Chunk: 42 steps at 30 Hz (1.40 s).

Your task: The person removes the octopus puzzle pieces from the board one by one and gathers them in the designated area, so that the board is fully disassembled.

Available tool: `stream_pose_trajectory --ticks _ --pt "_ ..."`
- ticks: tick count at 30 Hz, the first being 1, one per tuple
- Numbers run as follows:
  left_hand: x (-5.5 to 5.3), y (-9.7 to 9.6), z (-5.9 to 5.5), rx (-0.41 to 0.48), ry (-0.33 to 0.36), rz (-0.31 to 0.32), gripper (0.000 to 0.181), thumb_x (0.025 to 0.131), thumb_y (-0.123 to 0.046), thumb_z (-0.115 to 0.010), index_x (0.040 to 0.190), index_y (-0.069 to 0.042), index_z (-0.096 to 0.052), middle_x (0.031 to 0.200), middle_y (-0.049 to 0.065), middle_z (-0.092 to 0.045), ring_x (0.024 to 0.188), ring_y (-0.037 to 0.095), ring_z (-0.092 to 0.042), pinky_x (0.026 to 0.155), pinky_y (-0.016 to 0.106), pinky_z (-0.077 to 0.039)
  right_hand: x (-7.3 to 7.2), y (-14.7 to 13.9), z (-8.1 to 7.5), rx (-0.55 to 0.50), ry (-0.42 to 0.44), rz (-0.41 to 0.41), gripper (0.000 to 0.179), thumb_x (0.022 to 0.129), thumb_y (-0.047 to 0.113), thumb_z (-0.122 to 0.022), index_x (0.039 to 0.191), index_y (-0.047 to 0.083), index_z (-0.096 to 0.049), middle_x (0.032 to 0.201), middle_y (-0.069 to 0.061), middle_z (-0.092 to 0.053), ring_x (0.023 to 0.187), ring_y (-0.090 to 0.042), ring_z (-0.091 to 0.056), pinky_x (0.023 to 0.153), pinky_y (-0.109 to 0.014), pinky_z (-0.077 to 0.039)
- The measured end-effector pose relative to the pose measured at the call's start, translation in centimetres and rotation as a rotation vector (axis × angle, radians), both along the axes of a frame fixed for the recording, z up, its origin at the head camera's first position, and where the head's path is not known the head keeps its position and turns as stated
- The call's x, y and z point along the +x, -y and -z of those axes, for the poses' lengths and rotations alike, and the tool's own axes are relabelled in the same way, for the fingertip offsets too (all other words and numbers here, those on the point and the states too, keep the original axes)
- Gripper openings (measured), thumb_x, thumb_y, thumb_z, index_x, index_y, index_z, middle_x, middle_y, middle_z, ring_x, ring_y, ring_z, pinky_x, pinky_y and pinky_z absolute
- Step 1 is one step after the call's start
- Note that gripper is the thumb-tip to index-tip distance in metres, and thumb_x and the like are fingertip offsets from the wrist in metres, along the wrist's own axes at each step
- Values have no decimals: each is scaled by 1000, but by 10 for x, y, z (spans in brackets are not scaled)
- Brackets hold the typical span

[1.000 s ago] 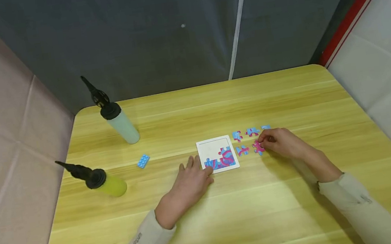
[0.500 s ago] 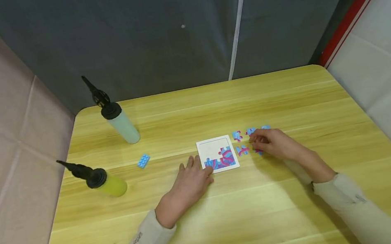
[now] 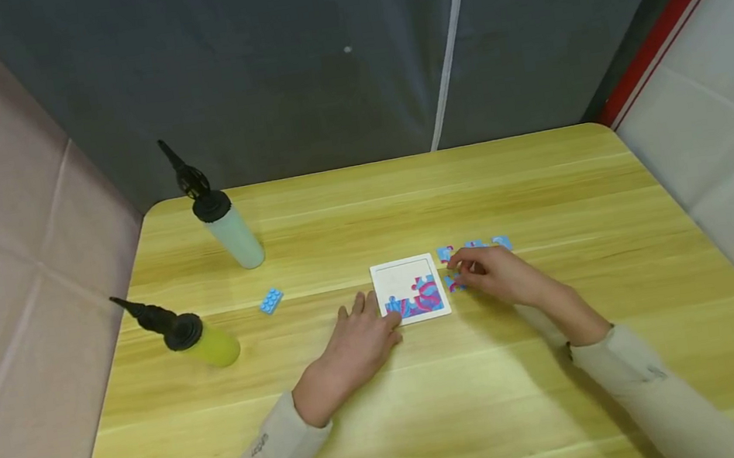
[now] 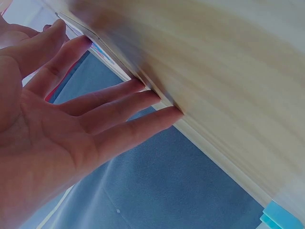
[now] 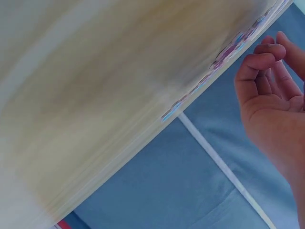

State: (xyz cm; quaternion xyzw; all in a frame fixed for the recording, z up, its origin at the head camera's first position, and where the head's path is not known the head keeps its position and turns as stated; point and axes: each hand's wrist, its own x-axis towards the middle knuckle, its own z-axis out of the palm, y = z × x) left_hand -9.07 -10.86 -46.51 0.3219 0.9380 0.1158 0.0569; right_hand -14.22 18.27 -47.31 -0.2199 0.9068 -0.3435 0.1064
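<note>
In the head view, a white puzzle tray [image 3: 404,263] lies flat, its lower part filled with joined blue, pink and purple pieces [image 3: 427,297]. My left hand [image 3: 354,340] rests with spread fingers at the tray's left edge, thumb on its lower left corner. My right hand [image 3: 503,275] hovers just right of the tray over loose jigsaw pieces. Its fingers bend loosely, and the right wrist view shows nothing between them. Blue-pink pieces show around it: one jigsaw piece [image 3: 445,252] beyond the fingertips, another [image 3: 455,284] below them. The hand covers part of the group.
A blue toy brick [image 3: 271,301] lies left of the tray. Farther left are a pale green bottle [image 3: 237,239] and a yellow bottle [image 3: 214,347], both with black pump-like tops. A dark curtain [image 3: 289,75] hangs behind the wooden table [image 3: 396,436].
My right hand has moved left across the loose pieces toward the tray, now covering the pink piece it was beside. My left hand stays at the tray.
</note>
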Motion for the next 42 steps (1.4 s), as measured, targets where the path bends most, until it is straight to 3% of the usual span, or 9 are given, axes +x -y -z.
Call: stream_pose_trajectory --ticks 11,24,35,42 --pt "-1 -1 -2 -8 30 -9 15 101 -28 -67 101 -13 -69 130 32 -60 131 56 -54 95 72 -49 -3 15 1 8 11 -14 20 99 7 -66 118 2 -70 88 -4 -71 72 -8 -55 68 -23 -47" --pt "-2 -2 -1 -32 15 -5 15 101 -29 -68 102 -13 -69 134 33 -60 131 55 -55 95 72 -50 -4 27 0 44 44 -43 27 100 8 -66 125 1 -71 87 -2 -67 71 -10 -50 67 -23 -44" --pt "-2 -2 0 -28 -3 -10 15 100 -29 -69 100 -14 -68 129 31 -61 129 53 -57 93 70 -51 -6 30 -1 11 39 -23 15 101 7 -63 114 4 -70 88 -2 -65 67 -10 -50 63 -23 -44" --pt "-2 -1 0 -20 28 -18 15 100 -29 -68 101 -14 -68 133 33 -60 131 55 -54 95 72 -49 -6 32 -2 -14 39 -3 5 100 6 -65 105 7 -68 88 -5 -71 72 -10 -60 65 -23 -48"
